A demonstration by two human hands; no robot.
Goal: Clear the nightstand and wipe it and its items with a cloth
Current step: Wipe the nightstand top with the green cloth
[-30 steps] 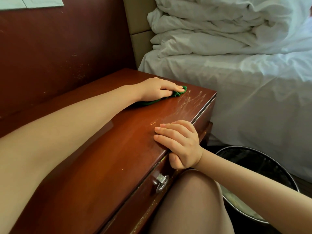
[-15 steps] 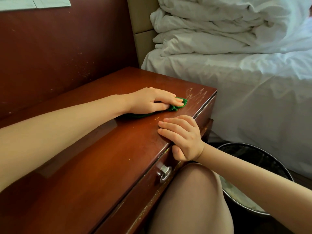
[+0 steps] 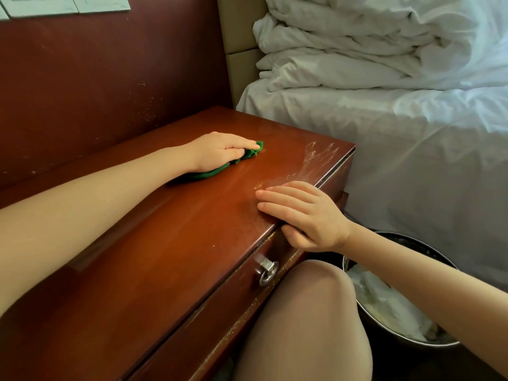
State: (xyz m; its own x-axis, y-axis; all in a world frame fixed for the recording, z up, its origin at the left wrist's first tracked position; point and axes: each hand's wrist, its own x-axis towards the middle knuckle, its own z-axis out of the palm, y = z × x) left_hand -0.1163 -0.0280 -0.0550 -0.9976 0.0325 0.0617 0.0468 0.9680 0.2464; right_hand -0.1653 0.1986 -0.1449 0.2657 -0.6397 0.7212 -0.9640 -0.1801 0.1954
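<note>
Left grip: palm-down on the cloth, fingers stretched forward and pressing it to the wood. It looks like a flat press and not a closed hold (the thumb's underside is hidden).
Right grip: holds nothing. The fingers lie straight on the front edge of the counter, and the thumb points down against the drawer front.
Cloth's place: mid-counter, toward the back, bunched under the left palm. A green tip shows past the fingertips and a rolled edge trails beneath the wrist.
Counter's surface: glossy reddish wood. Pale scratches mark the corner nearest the bed, and yellowish specks lie just ahead of the right fingertips.
Cloth's handling: soft, light and limp, so it is likely to ball up and skid on the varnish. It is best spread out and pinned under flat fingers, or taken by a folded edge.
Counter's handling: stiff and heavy, so I judge it will not shift under pressure.
Step in hand: wiping the top. The specks and the scratched corner look not yet covered.
Risk: crumbs could be swept over the front edge onto the knee and miss the bin on the floor beside it.
</note>
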